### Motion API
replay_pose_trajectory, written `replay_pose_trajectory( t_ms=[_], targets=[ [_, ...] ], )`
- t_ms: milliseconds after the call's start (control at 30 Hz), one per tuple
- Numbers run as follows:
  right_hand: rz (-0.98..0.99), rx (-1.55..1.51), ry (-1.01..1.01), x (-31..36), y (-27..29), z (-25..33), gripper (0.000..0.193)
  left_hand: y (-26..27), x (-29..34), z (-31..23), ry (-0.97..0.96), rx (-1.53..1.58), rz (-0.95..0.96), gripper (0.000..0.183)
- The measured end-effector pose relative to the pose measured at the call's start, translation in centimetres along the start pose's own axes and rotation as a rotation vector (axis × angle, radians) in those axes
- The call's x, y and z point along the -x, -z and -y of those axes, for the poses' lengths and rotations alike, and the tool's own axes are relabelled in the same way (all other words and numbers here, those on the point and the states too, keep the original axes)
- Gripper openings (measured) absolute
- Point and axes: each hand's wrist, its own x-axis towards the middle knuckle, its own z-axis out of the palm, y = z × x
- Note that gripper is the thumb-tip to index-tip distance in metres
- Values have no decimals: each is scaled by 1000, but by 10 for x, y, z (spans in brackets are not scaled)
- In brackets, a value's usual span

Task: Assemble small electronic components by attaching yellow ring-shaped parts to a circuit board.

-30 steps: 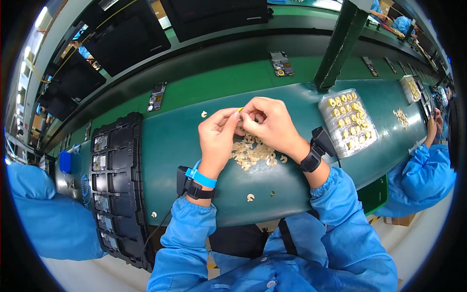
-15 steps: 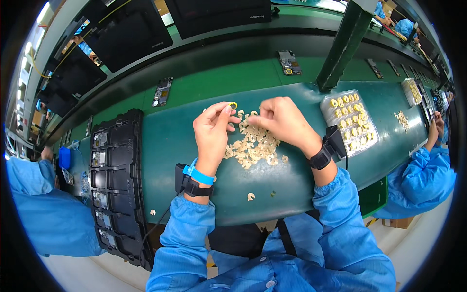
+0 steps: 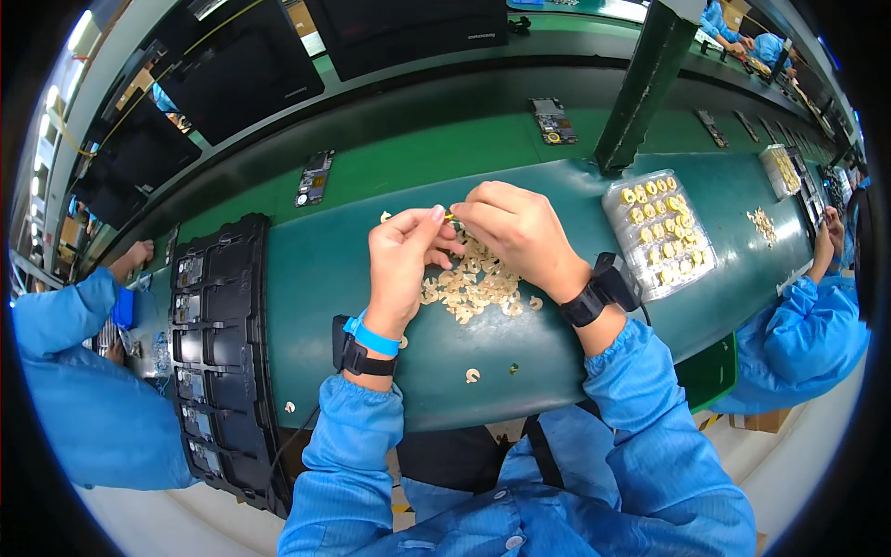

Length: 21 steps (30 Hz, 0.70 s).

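Observation:
A small yellow ring-shaped part [image 3: 450, 217] is pinched between the fingertips of both hands above the table. My left hand [image 3: 397, 260] has thumb and forefinger closed on it, its other fingers loosely curled. My right hand [image 3: 522, 230] meets it from the other side, thumb and forefinger pressed together; its fingertips partly cover the part. Beneath both hands spreads a pile of cream-coloured C-shaped pieces [image 3: 471, 290]. One loose C-shaped piece [image 3: 472, 376] lies nearer me. To the right, a clear plastic tray [image 3: 623, 225] holds rows of yellow round parts.
A black compartment tray [image 3: 249, 316] with electronic modules stands at the left. Circuit boards [image 3: 553, 123] lie on the green belt [image 3: 427, 153] beyond the table. A green post [image 3: 640, 93] rises behind the clear tray. Co-workers' blue sleeves [image 3: 798, 339] show at both sides.
My right hand has moved left and up from above the pile to the yellow part in my left hand. The left hand's pinch has lowered slightly.

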Motion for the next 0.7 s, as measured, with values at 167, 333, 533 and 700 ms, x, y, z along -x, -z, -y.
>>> replay_pose_trajectory(
  t_ms=[167,333,533,700],
  targets=[
    [104,-256,-294,0,-1,3,15,2,1,7,-100,-53,-46,18],
    [97,-572,-637,8,-14,6,18,2,5,11,-150,-139,-63,15],
    [70,-782,-764,28,-21,-5,13,5,7,12,-84,-157,67,25],
    [-50,-811,-818,24,-10,-6,13,34,5,-60,-164,-450,-234,34]
  ],
)
